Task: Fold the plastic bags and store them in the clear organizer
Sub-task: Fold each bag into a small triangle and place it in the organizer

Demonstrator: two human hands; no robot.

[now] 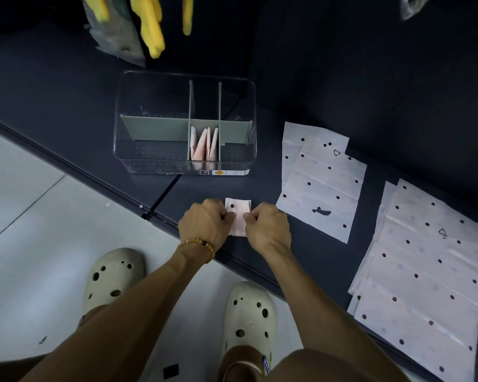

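Note:
A small folded plastic bag (239, 216), pale pink with a dark dot, lies on the dark surface near its front edge. My left hand (203, 226) pinches its left side and my right hand (268, 230) pinches its right side. Behind it stands the clear organizer (138, 158) with grey-green dividers. Several folded bags (204, 146) stand upright in its narrow middle front compartment. Flat dotted bags (319, 177) lie to the right, and a bigger stack of bags (425, 271) lies further right.
The dark surface (66, 106) ends in a front edge running diagonally from upper left to lower right. Yellow gloves (149, 26) hang at the back left. A black strap (163, 195) lies near the organizer. My feet in pale clogs stand on the light floor.

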